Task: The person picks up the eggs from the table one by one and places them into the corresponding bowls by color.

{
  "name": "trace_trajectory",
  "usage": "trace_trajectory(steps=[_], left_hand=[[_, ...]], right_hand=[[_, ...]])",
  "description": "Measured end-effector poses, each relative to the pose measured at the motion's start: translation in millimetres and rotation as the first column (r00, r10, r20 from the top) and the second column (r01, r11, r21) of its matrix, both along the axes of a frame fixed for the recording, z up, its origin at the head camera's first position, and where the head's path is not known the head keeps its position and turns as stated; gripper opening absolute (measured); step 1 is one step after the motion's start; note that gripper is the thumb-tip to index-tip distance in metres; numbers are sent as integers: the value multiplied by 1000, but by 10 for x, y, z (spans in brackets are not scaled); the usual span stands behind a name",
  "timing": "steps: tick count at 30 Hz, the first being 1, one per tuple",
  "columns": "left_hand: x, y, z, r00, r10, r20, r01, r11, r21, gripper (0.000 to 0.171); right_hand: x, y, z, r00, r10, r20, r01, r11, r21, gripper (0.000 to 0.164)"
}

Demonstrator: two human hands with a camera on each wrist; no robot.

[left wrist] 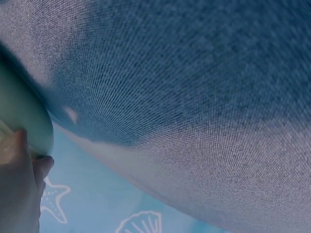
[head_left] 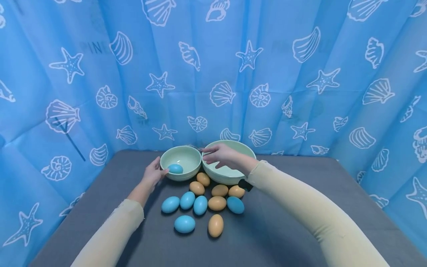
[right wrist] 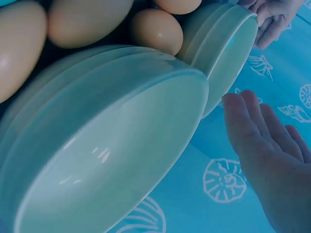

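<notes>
With thumb and fingers at its left rim, my left hand [head_left: 154, 174] grips the smaller pale green bowl [head_left: 187, 158]. One blue egg [head_left: 175, 169] lies inside that bowl. The left wrist view shows the fingers against the bowl's wall [left wrist: 24, 104]. My right hand [head_left: 221, 155] hovers over the left part of the larger green bowl [head_left: 245, 151], fingers extended and holding nothing. In the right wrist view the larger bowl's visible inside [right wrist: 107, 160] holds no egg. Several blue eggs [head_left: 185, 224] and tan eggs [head_left: 215, 226] lie on the table in front of the bowls.
Both bowls stand side by side at the back of the grey cloth-covered table [head_left: 283, 230]. A blue curtain [head_left: 207, 74] with white shells and starfish hangs close behind them. One blue egg [head_left: 235, 205] lies to the right among the tan ones, below my right forearm.
</notes>
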State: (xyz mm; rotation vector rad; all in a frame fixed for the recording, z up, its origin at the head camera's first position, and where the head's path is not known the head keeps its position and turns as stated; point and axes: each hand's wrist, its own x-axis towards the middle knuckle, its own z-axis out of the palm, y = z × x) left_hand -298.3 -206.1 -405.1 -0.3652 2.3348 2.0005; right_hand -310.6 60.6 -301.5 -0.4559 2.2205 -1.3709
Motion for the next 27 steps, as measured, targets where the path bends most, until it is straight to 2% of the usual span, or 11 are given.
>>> trace_trajectory(steps=[14, 19, 27], left_hand=[[-22, -4, 7, 1000, 0, 15, 0, 1000, 8, 75], [-19, -14, 2, 1000, 8, 21, -8, 1000, 12, 75], [-35, -1, -4, 1000, 5, 17, -6, 1000, 17, 75]], right_hand=[[215, 449, 16, 997, -79, 8, 79, 993, -86, 53], [271, 572, -16, 996, -84, 14, 85, 991, -106, 51], [385, 748, -109, 988, -156, 17, 157, 983, -100, 52]])
